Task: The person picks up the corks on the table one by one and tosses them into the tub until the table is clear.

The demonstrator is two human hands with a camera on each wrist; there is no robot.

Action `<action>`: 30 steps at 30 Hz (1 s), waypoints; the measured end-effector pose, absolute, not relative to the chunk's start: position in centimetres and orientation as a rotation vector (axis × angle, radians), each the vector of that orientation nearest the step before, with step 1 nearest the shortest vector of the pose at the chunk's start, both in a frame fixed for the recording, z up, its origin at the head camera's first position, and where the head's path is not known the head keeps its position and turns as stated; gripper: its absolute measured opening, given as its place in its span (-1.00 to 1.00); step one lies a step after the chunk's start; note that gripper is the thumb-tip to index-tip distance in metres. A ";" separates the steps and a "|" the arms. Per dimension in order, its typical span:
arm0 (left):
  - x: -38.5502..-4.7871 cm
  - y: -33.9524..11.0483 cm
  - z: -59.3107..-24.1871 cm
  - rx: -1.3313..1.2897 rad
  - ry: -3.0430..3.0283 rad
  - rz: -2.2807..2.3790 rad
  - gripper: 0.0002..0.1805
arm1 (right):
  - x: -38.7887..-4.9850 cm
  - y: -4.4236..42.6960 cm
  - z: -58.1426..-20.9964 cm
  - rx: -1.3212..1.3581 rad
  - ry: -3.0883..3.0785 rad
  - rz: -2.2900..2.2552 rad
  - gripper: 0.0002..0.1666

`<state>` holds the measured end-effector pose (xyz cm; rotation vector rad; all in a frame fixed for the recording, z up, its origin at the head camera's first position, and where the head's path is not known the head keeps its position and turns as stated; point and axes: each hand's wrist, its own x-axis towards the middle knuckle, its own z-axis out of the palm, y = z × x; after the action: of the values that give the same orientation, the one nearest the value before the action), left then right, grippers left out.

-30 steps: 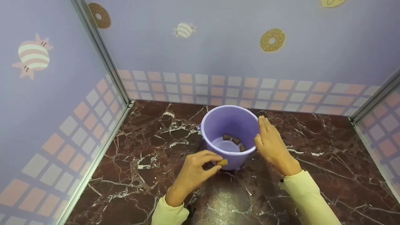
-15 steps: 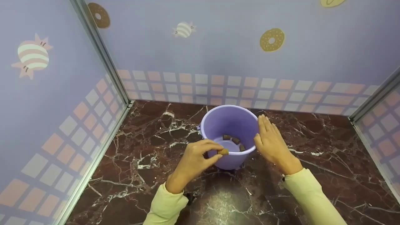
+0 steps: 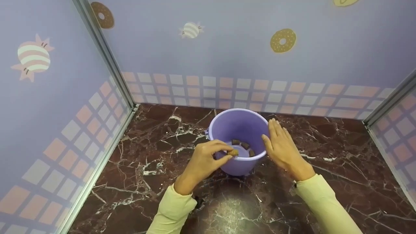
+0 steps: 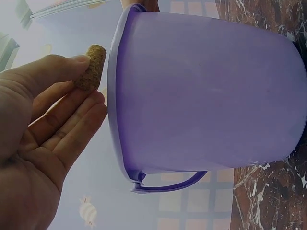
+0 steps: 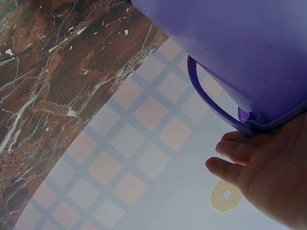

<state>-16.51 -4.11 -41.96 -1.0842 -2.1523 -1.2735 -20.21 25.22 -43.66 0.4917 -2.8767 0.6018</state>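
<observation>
A purple bucket (image 3: 239, 167) stands upright on the dark marbled surface, its handle (image 4: 177, 184) hanging down outside. Between thumb and fingers my left hand (image 3: 208, 159) pinches a cork (image 4: 91, 67), held at the bucket's near rim. In the left wrist view the cork is just outside the rim edge, while the remaining fingers extend beside it. On the bucket's floor lie 3 brown corks (image 3: 245, 145). My right hand (image 3: 283, 151) rests against the right side of the rim with straight fingers, close to the handle's joint in the right wrist view.
The surface (image 3: 146, 195) is dark red marble with white veins. Behind it rises a lilac back wall (image 3: 234, 58) with printed squares and donuts. A side panel (image 3: 65, 97) bounds the left, and another panel (image 3: 403, 130) the right.
My left hand has risen from the front of the bucket up to its near rim, bringing the cork along. The right hand stays at the rim, its thumb slightly more over the edge.
</observation>
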 end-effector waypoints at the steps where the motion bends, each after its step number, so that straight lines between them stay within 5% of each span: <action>1: -16.6 -4.1 -41.9 -1.085 -2.154 -1.276 -0.77 | -20.2 25.2 -43.6 0.489 -2.882 0.604 -0.18; 30: -20.0 -2.6 -41.2 -1.030 -2.218 -1.171 -0.77 | -20.3 25.3 -43.8 0.495 -2.890 0.591 -0.16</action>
<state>-19.99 -2.62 -41.16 -1.0300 -2.2183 -1.1706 -20.28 25.33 -43.84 0.4950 -2.8902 0.5906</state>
